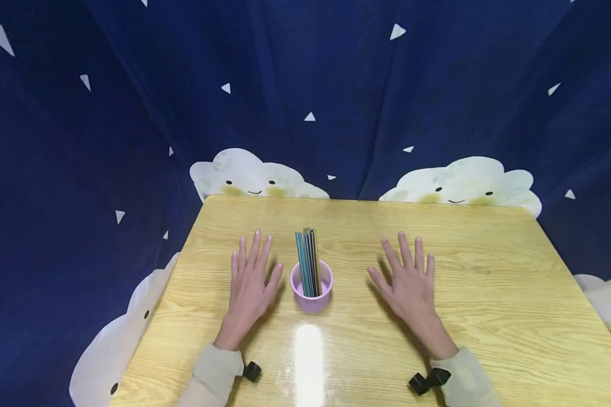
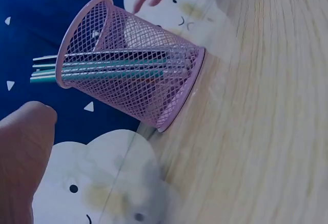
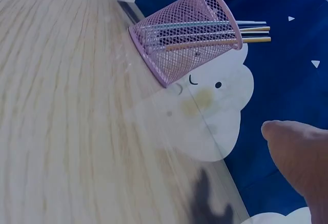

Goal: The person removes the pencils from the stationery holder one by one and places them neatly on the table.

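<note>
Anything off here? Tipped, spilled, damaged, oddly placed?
Nothing stands out. The pink mesh cup stands upright on the wooden table, slim sticks leaning inside it; no visible spill or damage. Its slant in the wrist views comes from the camera angle.

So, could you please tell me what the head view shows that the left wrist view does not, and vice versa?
Only the head view shows the pale sleeves and black wrist devices. Only the left wrist view clearly shows the mesh weave of the pink cup. Both show that cup holding sticks, the wooden table, the blue curtain, and at least part of the left hand and right hand.
</note>
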Tool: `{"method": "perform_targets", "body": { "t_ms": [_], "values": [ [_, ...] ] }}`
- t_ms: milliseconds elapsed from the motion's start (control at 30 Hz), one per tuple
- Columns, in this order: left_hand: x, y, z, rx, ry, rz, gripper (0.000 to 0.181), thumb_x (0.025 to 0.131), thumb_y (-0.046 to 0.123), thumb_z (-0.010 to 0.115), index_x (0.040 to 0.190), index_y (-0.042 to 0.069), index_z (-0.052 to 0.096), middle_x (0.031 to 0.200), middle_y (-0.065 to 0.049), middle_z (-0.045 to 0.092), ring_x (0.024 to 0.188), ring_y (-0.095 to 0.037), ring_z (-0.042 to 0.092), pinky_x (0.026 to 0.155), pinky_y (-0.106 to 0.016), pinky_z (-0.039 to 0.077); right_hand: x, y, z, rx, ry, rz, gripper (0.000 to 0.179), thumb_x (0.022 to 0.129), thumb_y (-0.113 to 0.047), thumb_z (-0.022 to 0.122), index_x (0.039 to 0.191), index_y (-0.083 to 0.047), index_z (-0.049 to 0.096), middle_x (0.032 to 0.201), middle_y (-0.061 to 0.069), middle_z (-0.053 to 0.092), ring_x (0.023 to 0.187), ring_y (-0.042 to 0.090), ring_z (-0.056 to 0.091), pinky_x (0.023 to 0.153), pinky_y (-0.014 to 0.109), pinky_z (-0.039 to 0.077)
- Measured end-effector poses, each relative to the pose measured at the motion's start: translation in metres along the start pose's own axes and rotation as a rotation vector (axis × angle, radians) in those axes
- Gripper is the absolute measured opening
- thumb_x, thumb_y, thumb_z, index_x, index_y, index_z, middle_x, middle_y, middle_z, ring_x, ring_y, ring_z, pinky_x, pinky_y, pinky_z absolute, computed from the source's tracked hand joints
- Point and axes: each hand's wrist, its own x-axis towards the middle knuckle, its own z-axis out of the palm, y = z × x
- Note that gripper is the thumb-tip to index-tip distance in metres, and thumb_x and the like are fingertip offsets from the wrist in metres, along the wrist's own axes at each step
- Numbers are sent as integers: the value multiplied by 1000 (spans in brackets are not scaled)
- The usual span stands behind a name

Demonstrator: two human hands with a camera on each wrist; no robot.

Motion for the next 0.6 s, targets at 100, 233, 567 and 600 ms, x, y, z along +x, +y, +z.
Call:
{"method": "perform_targets", "body": {
  "t_ms": [100, 233, 567, 600],
  "values": [
    [-2, 2, 5, -91, 5, 15, 63, 111, 49, 35, 168, 27, 18, 176, -3, 4, 161, -34, -4, 130, -55, -6, 3, -4, 2, 40, 6, -20, 80, 99, -65, 54, 164, -24, 34, 175, 10, 13, 160, 43, 5, 122, 73, 12],
    [-8, 4, 12, -284, 7, 82, 62, 112, 40, 35, 168, 23, 17, 176, -7, 7, 161, -31, -4, 130, -57, -2, 8, -13, 2, 137, 38, -81, 75, 99, -58, 60, 161, -20, 40, 172, 14, 24, 158, 44, 15, 118, 73, 21],
    [-15, 16, 25, -751, -183, 154, 115, 85, 57, 78, 169, 23, 8, 176, 1, 6, 162, -26, -1, 125, -67, 8, 16, -31, 1, 359, 88, -257, 55, 101, -32, 68, 150, -13, 55, 161, 13, 46, 133, 37, 57, 105, 61, 49],
    [-14, 18, 27, -782, -192, 143, 121, 80, 49, 87, 169, 24, 8, 176, 2, 7, 162, -25, 0, 126, -65, 8, 16, -33, 1, 386, 81, -271, 53, 101, -30, 68, 149, -12, 56, 160, 12, 47, 127, 34, 63, 101, 58, 53]
  ]
}}
